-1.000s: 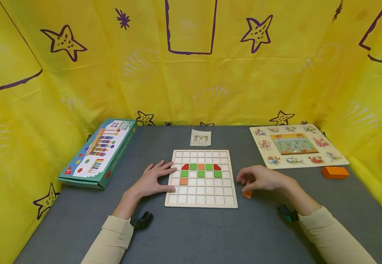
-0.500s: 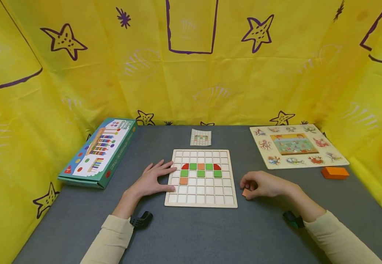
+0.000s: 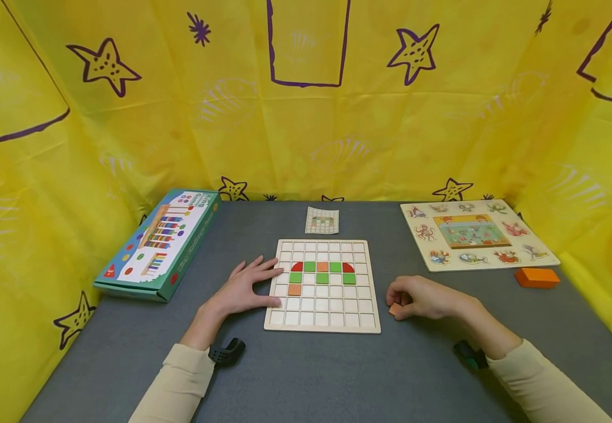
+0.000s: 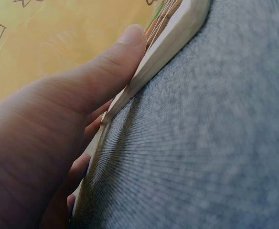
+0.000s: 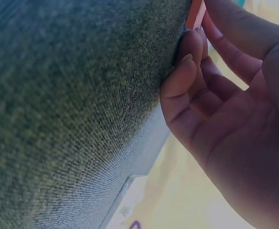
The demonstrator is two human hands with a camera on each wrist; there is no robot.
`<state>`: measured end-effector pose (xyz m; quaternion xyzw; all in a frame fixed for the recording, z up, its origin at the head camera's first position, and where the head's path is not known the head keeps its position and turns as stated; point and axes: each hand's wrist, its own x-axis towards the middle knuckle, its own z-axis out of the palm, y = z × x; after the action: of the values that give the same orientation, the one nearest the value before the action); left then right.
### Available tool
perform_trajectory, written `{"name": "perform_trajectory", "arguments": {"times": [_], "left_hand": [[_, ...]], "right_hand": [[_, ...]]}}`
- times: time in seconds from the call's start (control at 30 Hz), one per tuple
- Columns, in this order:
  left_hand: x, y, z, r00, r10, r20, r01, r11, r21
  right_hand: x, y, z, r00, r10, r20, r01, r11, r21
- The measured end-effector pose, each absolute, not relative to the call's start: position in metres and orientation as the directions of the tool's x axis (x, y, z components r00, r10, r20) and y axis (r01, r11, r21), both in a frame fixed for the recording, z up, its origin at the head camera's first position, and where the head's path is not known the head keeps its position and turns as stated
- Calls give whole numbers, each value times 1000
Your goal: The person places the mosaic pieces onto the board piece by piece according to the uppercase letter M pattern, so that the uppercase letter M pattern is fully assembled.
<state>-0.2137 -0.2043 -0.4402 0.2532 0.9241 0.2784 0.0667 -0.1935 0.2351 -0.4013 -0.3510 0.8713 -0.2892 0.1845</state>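
A wooden grid board [image 3: 322, 318] lies flat on the table, with green, orange and red tiles in several cells. On its left border rests my left hand [image 3: 244, 286], fingers spread and thumb touching the near left part; the left wrist view shows the thumb [image 4: 115, 62] over the board's edge. Right of the board, my right hand [image 3: 424, 298] pinches a small orange square tile [image 3: 393, 309] between thumb and fingers, low at the tabletop. In the right wrist view only part of that tile [image 5: 195, 14] shows at the fingertips.
A small pattern card [image 3: 322, 221] lies behind the board. To the left is a ring game box [image 3: 160, 244]. A sea-animal puzzle board [image 3: 477, 258] lies at the right, with an orange block [image 3: 537, 277] before it. A yellow cloth [image 3: 306, 135] surrounds the table.
My right hand has shifted slightly right and nearer to me, and the orange tile now sits pinched between thumb and fingers. My left hand has stayed on the board.
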Motion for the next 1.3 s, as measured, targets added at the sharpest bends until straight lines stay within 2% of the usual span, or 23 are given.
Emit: {"name": "perform_trajectory", "arguments": {"times": [0.73,1.03,1.3], "left_hand": [[-213,-204,-439,-863,505,19,434,720,542],[-213,-204,-439,-861,508,24,437,716,545],[-214,-205,-439,-860,511,21,439,717,541]], "right_hand": [[-193,239,-399,-658,-748,-84,-563,564,-604],[-195,239,-400,-680,-728,-85,-551,583,-597],[-202,239,-401,-687,-725,-61,-532,558,-637]]}}
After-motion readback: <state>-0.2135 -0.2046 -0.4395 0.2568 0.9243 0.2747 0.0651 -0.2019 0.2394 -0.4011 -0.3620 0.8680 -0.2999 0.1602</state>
